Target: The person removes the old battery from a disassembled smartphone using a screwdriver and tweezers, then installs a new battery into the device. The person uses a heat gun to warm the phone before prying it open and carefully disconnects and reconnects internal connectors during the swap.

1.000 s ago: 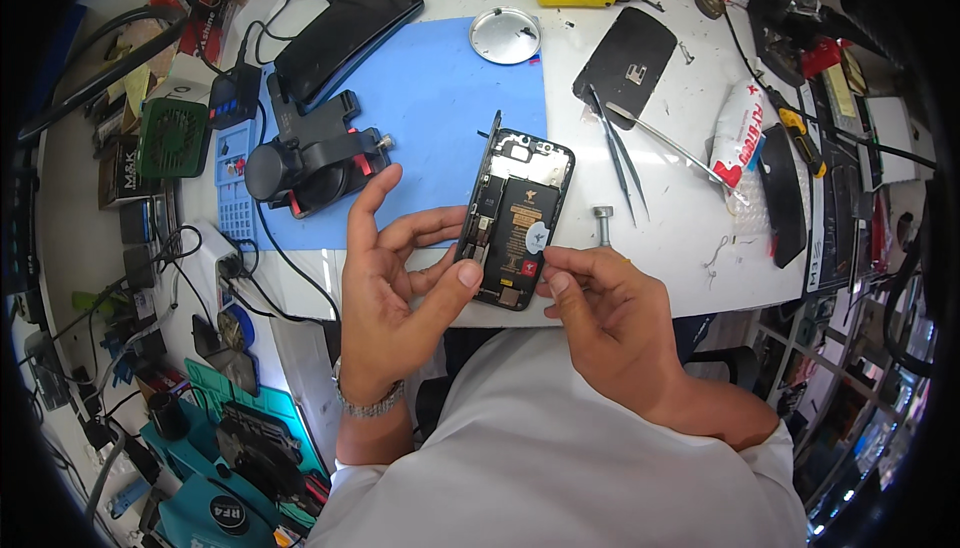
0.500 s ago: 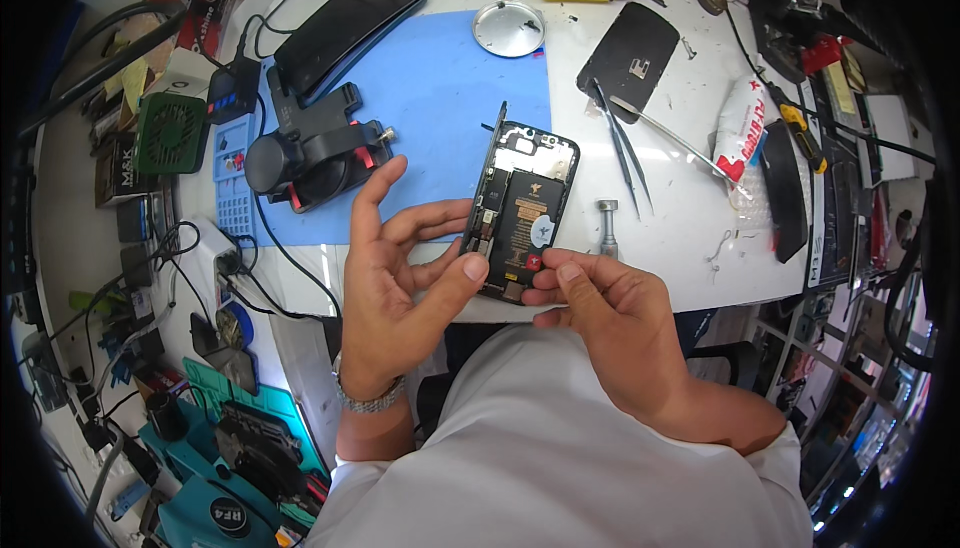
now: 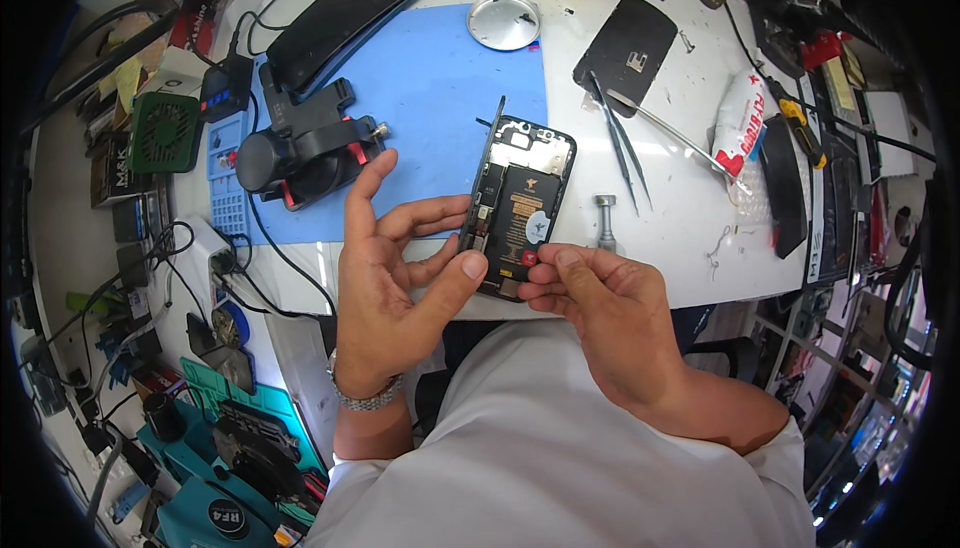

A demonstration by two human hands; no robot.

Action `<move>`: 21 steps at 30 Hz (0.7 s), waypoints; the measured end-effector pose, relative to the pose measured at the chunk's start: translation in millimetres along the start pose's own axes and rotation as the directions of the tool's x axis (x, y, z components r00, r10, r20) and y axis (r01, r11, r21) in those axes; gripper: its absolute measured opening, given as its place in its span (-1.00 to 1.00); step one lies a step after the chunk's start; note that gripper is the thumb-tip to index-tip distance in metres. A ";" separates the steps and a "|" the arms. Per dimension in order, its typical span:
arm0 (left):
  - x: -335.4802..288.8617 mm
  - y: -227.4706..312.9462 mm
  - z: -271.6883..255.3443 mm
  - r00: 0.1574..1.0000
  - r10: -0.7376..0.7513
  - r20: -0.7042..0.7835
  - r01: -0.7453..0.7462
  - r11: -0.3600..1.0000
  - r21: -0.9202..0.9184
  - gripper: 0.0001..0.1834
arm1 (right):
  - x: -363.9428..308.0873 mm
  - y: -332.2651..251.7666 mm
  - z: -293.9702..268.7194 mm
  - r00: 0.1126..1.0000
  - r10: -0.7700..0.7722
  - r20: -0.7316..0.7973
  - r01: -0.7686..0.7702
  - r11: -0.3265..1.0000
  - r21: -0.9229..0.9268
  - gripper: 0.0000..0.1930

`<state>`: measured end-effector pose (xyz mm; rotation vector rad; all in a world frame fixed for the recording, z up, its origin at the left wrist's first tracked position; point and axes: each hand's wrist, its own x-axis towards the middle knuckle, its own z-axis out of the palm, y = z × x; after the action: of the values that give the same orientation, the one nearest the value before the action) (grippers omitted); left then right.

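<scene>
An opened smartphone (image 3: 541,152) stands tilted over the bench's near edge, its insides facing me. A black battery (image 3: 511,210) with a white oval sticker fills much of it, and a small red tab shows at the battery's lower right. My left hand (image 3: 395,273) grips the phone's left edge between thumb and fingers, the index finger raised off it. At the lower right edge, my right hand (image 3: 612,303) has its fingers bent together against the phone, fingertips beside the red tab. Whether they pinch the tab itself is hidden.
On the blue mat (image 3: 430,78) lie a black clamp holder (image 3: 305,153) and a round metal dish (image 3: 503,23). To the right are a black back cover (image 3: 628,53), tweezers (image 3: 622,143), a metal-shafted tool (image 3: 670,133) and a small metal cylinder (image 3: 605,223). Cables run along the left.
Both hands hold nearly the same pose on the phone. The right fingertips have shifted very slightly left, and the whole view has drifted a little.
</scene>
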<state>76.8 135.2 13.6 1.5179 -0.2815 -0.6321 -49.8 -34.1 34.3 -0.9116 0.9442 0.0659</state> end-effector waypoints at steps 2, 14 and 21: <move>0.1 -1.3 0.3 1.000 0.008 -0.003 -0.008 1.000 -0.002 0.14 | -0.1 0.9 0.3 1.000 0.002 -0.006 -0.002 1.000 0.016 -0.67; 1.6 -3.7 -1.3 1.000 0.029 0.005 -0.029 1.000 -0.008 0.14 | -0.1 -2.0 3.2 1.000 0.015 -0.015 -0.015 1.000 -0.018 -0.66; 1.6 -3.0 -0.1 0.999 0.039 0.005 -0.039 0.999 -0.006 0.15 | -0.8 -1.9 1.1 0.997 -0.071 0.030 0.075 0.985 -0.157 -0.68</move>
<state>77.5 134.6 10.3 1.5019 -0.3122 -0.6058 -48.7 -34.3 36.4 -1.0887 0.8911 0.0896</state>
